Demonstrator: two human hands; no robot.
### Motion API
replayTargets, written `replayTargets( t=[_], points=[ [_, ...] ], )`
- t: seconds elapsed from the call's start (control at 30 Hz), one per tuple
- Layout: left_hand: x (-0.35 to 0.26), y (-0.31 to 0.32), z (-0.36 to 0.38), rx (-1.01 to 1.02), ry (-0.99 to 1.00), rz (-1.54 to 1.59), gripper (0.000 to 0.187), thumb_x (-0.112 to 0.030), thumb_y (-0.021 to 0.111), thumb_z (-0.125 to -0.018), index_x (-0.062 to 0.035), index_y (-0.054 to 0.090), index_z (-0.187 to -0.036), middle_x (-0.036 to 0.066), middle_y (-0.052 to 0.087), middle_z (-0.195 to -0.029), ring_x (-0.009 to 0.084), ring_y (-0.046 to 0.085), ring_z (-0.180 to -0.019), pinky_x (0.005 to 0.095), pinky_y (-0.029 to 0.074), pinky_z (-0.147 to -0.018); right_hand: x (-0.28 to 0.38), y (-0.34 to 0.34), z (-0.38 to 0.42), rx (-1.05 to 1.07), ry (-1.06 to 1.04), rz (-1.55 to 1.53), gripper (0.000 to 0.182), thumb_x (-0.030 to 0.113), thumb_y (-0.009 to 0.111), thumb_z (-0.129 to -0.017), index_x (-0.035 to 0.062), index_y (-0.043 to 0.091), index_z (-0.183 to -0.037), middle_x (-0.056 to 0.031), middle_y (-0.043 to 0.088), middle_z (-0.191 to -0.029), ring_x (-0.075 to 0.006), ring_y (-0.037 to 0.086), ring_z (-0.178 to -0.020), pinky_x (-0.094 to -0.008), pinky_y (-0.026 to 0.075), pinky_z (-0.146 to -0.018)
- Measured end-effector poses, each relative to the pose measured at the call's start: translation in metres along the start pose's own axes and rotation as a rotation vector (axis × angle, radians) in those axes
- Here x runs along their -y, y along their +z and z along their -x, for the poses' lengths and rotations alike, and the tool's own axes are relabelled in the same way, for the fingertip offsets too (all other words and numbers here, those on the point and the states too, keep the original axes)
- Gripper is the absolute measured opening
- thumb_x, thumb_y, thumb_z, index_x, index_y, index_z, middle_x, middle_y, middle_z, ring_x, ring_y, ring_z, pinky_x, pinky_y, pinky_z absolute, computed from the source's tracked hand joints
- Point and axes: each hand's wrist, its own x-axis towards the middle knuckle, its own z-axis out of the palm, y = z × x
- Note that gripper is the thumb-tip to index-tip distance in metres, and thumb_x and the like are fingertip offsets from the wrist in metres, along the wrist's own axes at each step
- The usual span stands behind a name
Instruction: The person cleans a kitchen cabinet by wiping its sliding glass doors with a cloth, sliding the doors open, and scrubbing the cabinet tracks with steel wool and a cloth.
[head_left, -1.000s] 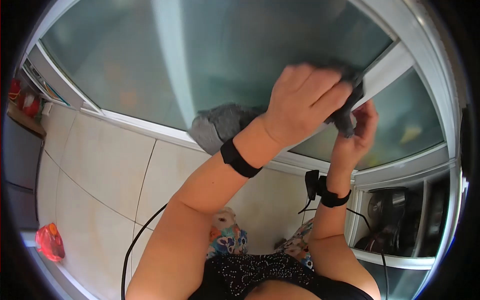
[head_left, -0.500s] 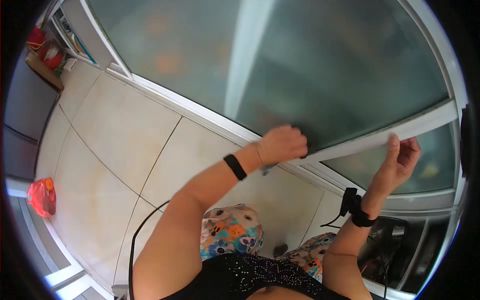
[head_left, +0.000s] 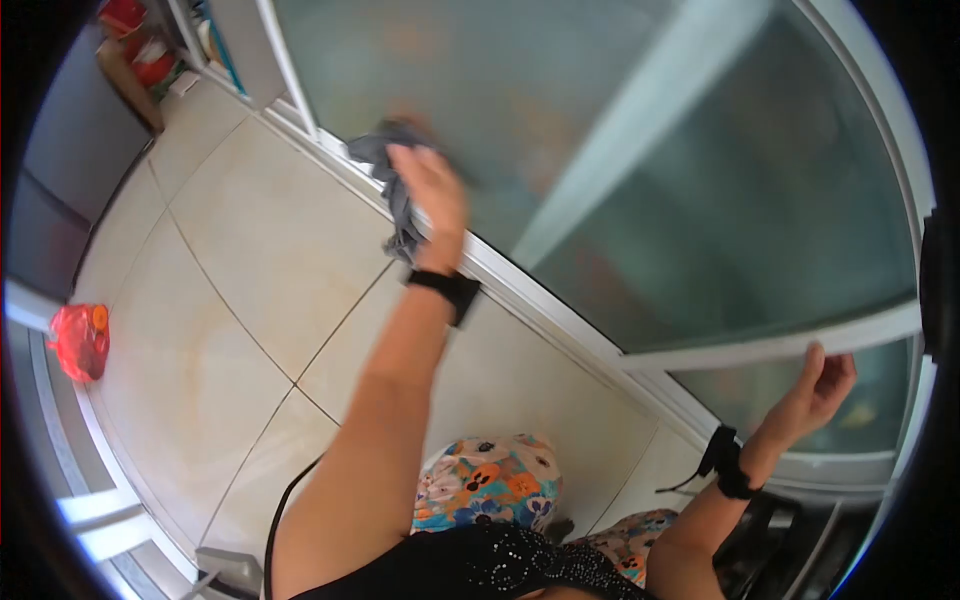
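Note:
My left hand (head_left: 432,195) presses a crumpled grey cloth (head_left: 400,220) against the lower part of a frosted glass door (head_left: 600,190), close to its white bottom rail (head_left: 545,300). Part of the cloth hangs over the rail, and motion blurs the fingers slightly. On the right, my right hand (head_left: 812,400) is closed at the white side frame (head_left: 770,350) of the door, its thumb against the frame's edge and its fingers curled.
Pale floor tiles (head_left: 230,270) run along the door track. A red plastic bag (head_left: 80,342) lies at the far left, below a grey cabinet (head_left: 85,150). Red items (head_left: 150,60) stand in the upper left corner. A black cable (head_left: 285,510) hangs beside my left arm.
My left hand has swept with the cloth from near the door's right edge leftward along the glass. My right hand stays at the frame. The view has shifted slightly.

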Motion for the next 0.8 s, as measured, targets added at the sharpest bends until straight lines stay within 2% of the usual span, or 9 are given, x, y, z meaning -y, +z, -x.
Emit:
replayTargets(
  t=[0.03, 0.07, 0.17, 0.23, 0.33, 0.43, 0.57, 0.7, 0.8],
  points=[
    [-0.028, 0.009, 0.030, 0.020, 0.038, 0.100, 0.058, -0.019, 0.042, -0.103, 0.0140, 0.021, -0.145, 0.031, 0.023, -0.154, 0.0384, 0.017, -0.147, 0.0425, 0.015, -0.121, -0.005, -0.004, -0.002, -0.016, -0.005, -0.011, 0.030, 0.009, 0.063, -0.095, -0.0019, 0.055, -0.122, -0.0077, 0.061, -0.107, -0.0141, 0.055, -0.097, -0.0288, 0.045, -0.089],
    [-0.045, 0.018, 0.066, 0.019, 0.176, 0.055, 0.051, -0.013, 0.050, -0.098, 0.0138, 0.035, -0.138, 0.032, 0.035, -0.147, 0.0417, 0.026, -0.142, 0.0472, 0.021, -0.118, -0.005, -0.007, -0.003, -0.025, -0.012, -0.037, 0.029, 0.009, 0.062, -0.096, -0.0021, 0.054, -0.122, -0.0084, 0.061, -0.108, -0.0144, 0.055, -0.098, -0.0289, 0.045, -0.089],
    [-0.130, -0.004, 0.112, 1.015, 0.926, -0.183, 0.023, -0.021, 0.063, -0.080, -0.0158, 0.068, -0.101, 0.010, 0.063, -0.110, 0.0305, 0.051, -0.117, 0.0521, 0.034, -0.104, -0.003, -0.019, -0.010, -0.063, 0.013, 0.063, 0.030, 0.014, 0.061, -0.098, -0.0020, 0.054, -0.122, -0.0096, 0.061, -0.111, -0.0160, 0.056, -0.100, -0.0302, 0.045, -0.090],
    [-0.139, 0.014, 0.114, 0.505, 1.212, 0.383, 0.029, -0.032, 0.062, -0.080, -0.0199, 0.068, -0.107, 0.006, 0.063, -0.117, 0.0289, 0.051, -0.119, 0.0536, 0.036, -0.101, -0.002, -0.032, -0.017, -0.029, 0.008, 0.124, 0.030, 0.016, 0.060, -0.099, -0.0014, 0.054, -0.122, -0.0102, 0.061, -0.111, -0.0167, 0.056, -0.100, -0.0303, 0.044, -0.091],
    [-0.165, 0.001, 0.029, 0.541, 0.908, 0.042, 0.042, -0.042, 0.062, -0.080, -0.0173, 0.066, -0.114, 0.005, 0.061, -0.124, 0.0278, 0.050, -0.122, 0.0540, 0.036, -0.103, -0.004, -0.050, -0.024, 0.003, 0.012, 0.138, 0.031, 0.018, 0.060, -0.099, -0.0007, 0.053, -0.122, -0.0104, 0.060, -0.113, -0.0177, 0.055, -0.102, -0.0310, 0.044, -0.092],
    [-0.132, -0.020, -0.052, 0.337, 0.966, -0.410, 0.051, -0.049, 0.058, -0.088, -0.0132, 0.059, -0.124, 0.004, 0.060, -0.126, 0.0238, 0.051, -0.119, 0.0486, 0.040, -0.097, 0.011, -0.045, -0.022, 0.046, 0.053, 0.177, 0.028, 0.018, 0.057, -0.100, -0.0015, 0.053, -0.120, -0.0072, 0.057, -0.108, -0.0144, 0.052, -0.101, -0.0297, 0.042, -0.093],
    [-0.027, -0.032, -0.163, 0.275, 0.223, 0.309, 0.032, -0.030, 0.051, -0.097, -0.0092, 0.056, -0.121, 0.005, 0.062, -0.112, 0.0193, 0.058, -0.101, 0.0360, 0.047, -0.084, 0.002, -0.044, -0.023, 0.088, 0.071, 0.092, 0.032, 0.020, 0.061, -0.098, -0.0006, 0.052, -0.121, -0.0107, 0.057, -0.113, -0.0196, 0.052, -0.107, -0.0336, 0.040, -0.096],
    [-0.096, -0.093, -0.226, 0.429, 0.513, 0.478, 0.006, -0.012, 0.055, -0.095, -0.0076, 0.057, -0.099, 0.002, 0.059, -0.084, 0.0139, 0.059, -0.070, 0.0281, 0.048, -0.057, 0.013, -0.039, -0.028, 0.107, 0.048, 0.088, 0.030, 0.018, 0.057, -0.100, -0.0020, 0.052, -0.122, -0.0082, 0.057, -0.108, -0.0157, 0.052, -0.102, -0.0297, 0.040, -0.094],
    [-0.053, -0.095, -0.270, 0.435, 0.441, 0.489, 0.005, -0.012, 0.055, -0.094, -0.0068, 0.056, -0.095, 0.001, 0.058, -0.081, 0.0153, 0.058, -0.070, 0.0287, 0.048, -0.059, 0.010, -0.040, -0.030, 0.106, 0.032, 0.064, 0.030, 0.018, 0.057, -0.100, -0.0021, 0.051, -0.122, -0.0085, 0.057, -0.110, -0.0160, 0.052, -0.103, -0.0300, 0.040, -0.094]
  ],
)
